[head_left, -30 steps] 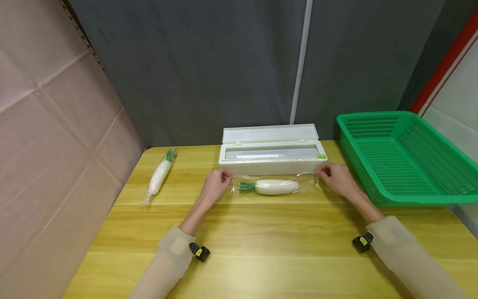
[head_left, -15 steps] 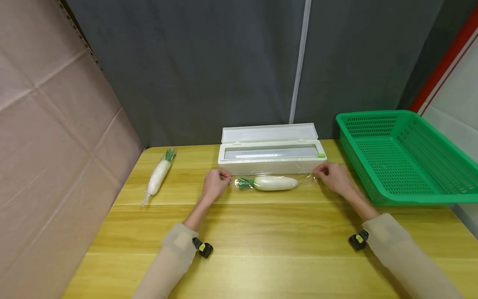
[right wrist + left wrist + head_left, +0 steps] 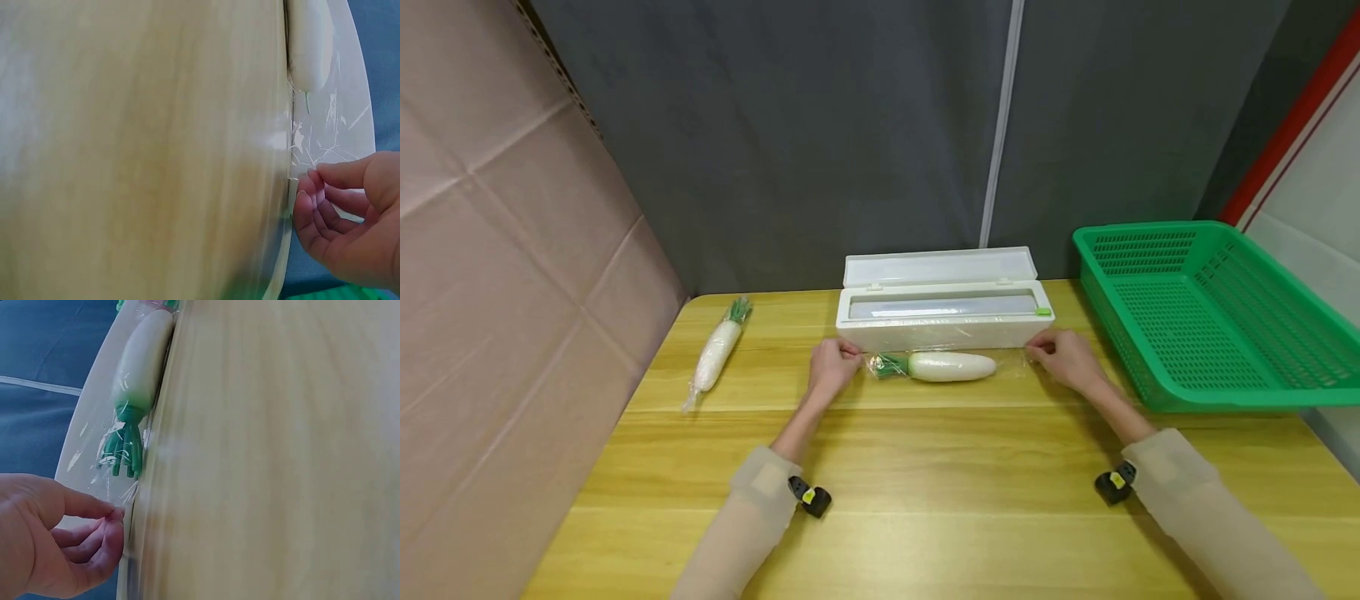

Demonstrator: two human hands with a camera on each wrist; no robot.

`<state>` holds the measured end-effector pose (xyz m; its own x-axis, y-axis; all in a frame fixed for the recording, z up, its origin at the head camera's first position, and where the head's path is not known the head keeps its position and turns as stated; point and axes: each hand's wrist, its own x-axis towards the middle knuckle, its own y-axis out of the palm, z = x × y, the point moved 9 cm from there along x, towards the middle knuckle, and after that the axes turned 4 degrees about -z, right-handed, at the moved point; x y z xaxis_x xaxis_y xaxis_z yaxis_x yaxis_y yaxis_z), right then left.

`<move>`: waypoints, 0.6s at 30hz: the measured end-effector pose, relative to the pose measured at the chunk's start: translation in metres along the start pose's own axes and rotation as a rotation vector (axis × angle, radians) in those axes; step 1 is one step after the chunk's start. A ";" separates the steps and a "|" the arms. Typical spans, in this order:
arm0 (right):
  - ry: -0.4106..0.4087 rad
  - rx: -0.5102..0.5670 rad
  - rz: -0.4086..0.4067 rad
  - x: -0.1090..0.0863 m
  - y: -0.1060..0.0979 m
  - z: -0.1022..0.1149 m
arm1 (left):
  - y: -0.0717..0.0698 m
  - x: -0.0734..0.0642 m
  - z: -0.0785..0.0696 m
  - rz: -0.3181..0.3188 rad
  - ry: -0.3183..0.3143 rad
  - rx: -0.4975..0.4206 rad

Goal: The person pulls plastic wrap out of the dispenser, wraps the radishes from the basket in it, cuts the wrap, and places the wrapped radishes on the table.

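A white radish (image 3: 953, 367) with green leaf stubs lies on the table under clear plastic wrap (image 3: 331, 119), just in front of the white wrap dispenser (image 3: 947, 335). At the leafy end, my left hand (image 3: 833, 367) pinches the wrap between thumb and fingertips. My right hand (image 3: 1066, 360) pinches the film past the radish's pale tip. The wrap runs from the dispenser's front over the radish. The dispenser's lid (image 3: 940, 267) stands raised, with a roll visible inside and a small green slider (image 3: 1042, 312) at its right end.
Another radish (image 3: 717, 356), wrapped in film with a twisted end, lies at the table's left. A green plastic basket (image 3: 1217, 333) stands at the right edge. Behind the table (image 3: 925, 500) hangs a dark grey curtain (image 3: 790, 150).
The wrapped radish has shifted slightly back toward the dispenser, with the film now closer around it. My right hand has moved slightly left; both hands keep their pinch.
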<state>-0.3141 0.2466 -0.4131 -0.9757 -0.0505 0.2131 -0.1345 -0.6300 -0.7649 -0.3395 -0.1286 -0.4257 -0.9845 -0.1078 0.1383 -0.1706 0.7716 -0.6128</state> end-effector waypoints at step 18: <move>0.074 0.251 0.125 -0.009 0.008 0.000 | 0.011 -0.011 -0.004 0.164 -0.034 -0.179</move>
<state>-0.3067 0.2415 -0.4212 -0.9932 -0.0891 0.0742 0.0260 -0.7947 -0.6064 -0.3309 -0.1161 -0.4308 -0.9998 0.0091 0.0202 -0.0017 0.8789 -0.4769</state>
